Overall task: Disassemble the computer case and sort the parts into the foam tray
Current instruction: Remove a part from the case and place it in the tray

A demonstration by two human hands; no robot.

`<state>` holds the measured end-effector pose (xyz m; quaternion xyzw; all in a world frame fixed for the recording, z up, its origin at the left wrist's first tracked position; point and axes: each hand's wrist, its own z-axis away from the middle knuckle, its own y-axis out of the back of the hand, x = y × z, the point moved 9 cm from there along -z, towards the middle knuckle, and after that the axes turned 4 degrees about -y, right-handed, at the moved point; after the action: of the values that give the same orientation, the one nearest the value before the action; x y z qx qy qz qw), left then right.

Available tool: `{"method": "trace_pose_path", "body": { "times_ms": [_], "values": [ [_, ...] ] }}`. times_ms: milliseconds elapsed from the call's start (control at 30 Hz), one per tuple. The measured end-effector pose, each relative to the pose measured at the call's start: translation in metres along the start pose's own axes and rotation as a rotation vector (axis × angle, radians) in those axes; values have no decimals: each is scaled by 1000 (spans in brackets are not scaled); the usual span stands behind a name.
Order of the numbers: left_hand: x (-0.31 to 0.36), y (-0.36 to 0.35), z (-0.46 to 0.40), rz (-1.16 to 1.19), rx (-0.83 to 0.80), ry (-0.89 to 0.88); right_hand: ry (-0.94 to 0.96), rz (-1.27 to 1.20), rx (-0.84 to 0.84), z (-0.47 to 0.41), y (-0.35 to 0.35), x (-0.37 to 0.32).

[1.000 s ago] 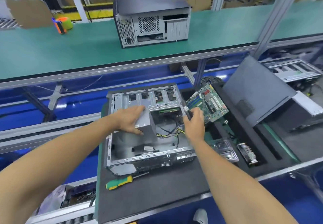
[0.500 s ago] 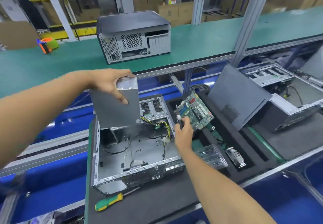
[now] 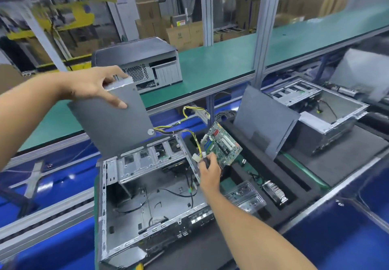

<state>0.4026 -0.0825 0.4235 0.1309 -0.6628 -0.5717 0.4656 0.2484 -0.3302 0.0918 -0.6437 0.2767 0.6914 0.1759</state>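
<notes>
- Power supply (image 3: pixel 111 126), grey box, lifted clear above the far-left corner of the open computer case (image 3: pixel 147 202); tilted, one corner down toward the drive bays.
- Left hand (image 3: pixel 92 86) gripping the supply's top edge, thumb across the front face, fingers curled over the back.
- Yellow-and-black cable bundle (image 3: pixel 181 126) trailing from the supply's lower right corner, arching toward the right side of the case, white connector (image 3: pixel 196 158) at its end.
- Right hand (image 3: pixel 208 170) just beside the case's right wall, fingers closed on the cable end near the connector; exact pinch partly hidden.
- Case lying open on the dark mat, interior mostly stripped, a few thin black wires loose on its floor.
- Motherboard (image 3: pixel 224 145) standing tilted in a slot of the foam tray (image 3: pixel 294 187), right of the case; side panel (image 3: pixel 263 120) leaning in a slot farther right; heatsink (image 3: pixel 275 192) and a clear plastic part (image 3: pixel 245 196) in the near pockets.
- Second case (image 3: pixel 145 65) on the green bench beyond; another opened chassis (image 3: pixel 320 105) at far right.
- Step in hand, as judged: power supply extraction, harness being guided out.
- Next move likely calls for keeping the cables off the case wall and motherboard, then lowering the supply into a free tray pocket.
</notes>
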Motion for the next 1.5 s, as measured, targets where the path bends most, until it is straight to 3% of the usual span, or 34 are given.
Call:
{"method": "trace_pose_path", "body": {
  "times_ms": [367, 467, 767, 867, 1033, 1167, 1500],
  "values": [
    [-24, -62, -2, 327, 232, 14, -162, -235, 89, -1, 15, 5],
    [-27, -89, -5, 512, 312, 53, -193, -275, 117, -7, 25, 4],
    [-3, -173, -55, 858, 457, 189, -336, -151, 144, -75, 93, 32],
    [13, -197, -85, 944, 548, 236, -328, -8, 129, -109, 124, 43],
    [32, -249, -150, 1209, 590, 445, -363, 226, -80, -155, 143, 76],
    [42, -275, -189, 1122, 700, 686, -499, 65, -200, -172, 128, 106],
    [65, -343, -279, 1124, 709, 949, -739, -446, -275, -183, 98, 138]
  ]
}}
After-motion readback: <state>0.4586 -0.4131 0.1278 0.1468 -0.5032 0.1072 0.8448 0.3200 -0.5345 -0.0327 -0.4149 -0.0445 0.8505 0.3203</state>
